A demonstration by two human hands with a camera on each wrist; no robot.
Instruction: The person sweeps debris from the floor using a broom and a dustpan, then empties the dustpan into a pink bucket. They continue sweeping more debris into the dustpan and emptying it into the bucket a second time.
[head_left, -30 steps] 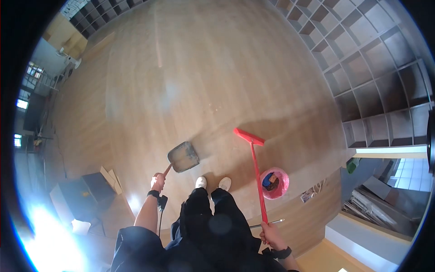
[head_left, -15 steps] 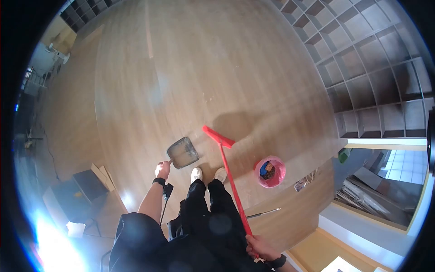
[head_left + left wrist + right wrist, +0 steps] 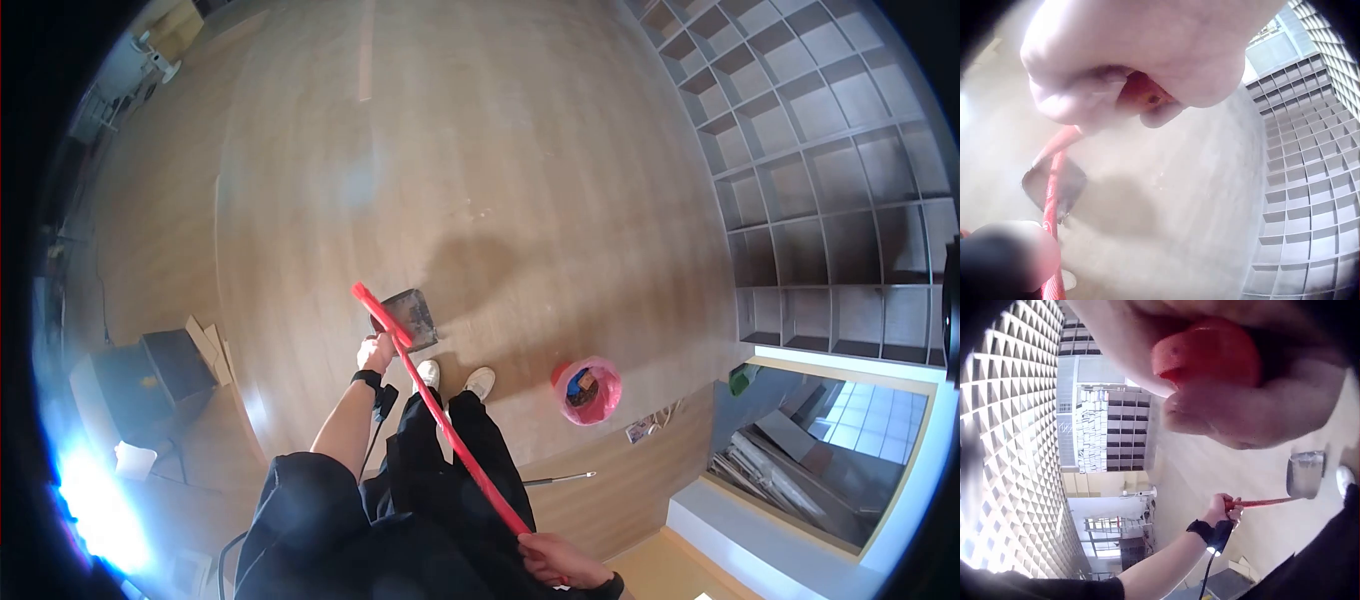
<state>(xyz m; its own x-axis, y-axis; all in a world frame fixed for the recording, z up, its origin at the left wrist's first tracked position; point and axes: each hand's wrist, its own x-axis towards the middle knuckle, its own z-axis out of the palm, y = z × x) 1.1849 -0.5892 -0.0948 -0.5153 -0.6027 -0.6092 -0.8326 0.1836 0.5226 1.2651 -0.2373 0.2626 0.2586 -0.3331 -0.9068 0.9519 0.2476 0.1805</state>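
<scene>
My left hand [image 3: 376,353] grips the red handle [image 3: 1057,142] of a dark, worn dustpan [image 3: 418,312], which is low by the floor ahead of my feet. In the right wrist view the dustpan [image 3: 1305,478] hangs at the far end of that handle. My right hand [image 3: 558,560] holds the upper end of a long red broom [image 3: 455,440], its fingers wrapped round the rounded tip [image 3: 1210,356]. The broom slants across my legs. Its red head [image 3: 375,305] overlaps the dustpan in the head view, right beside my left hand. The bristles are hidden.
A pink-lined bin [image 3: 603,400] with rubbish stands right of my white shoes [image 3: 480,382]. A thin pole [image 3: 560,479] lies behind it. Cube shelving [image 3: 800,200] lines the right side. A dark box [image 3: 175,370] with cardboard is at left. Small bits [image 3: 478,212] dot the floor ahead.
The broom's head has swung left from near the bin to over the dustpan, and my right hand has moved left with it. My left hand keeps hold of the dustpan.
</scene>
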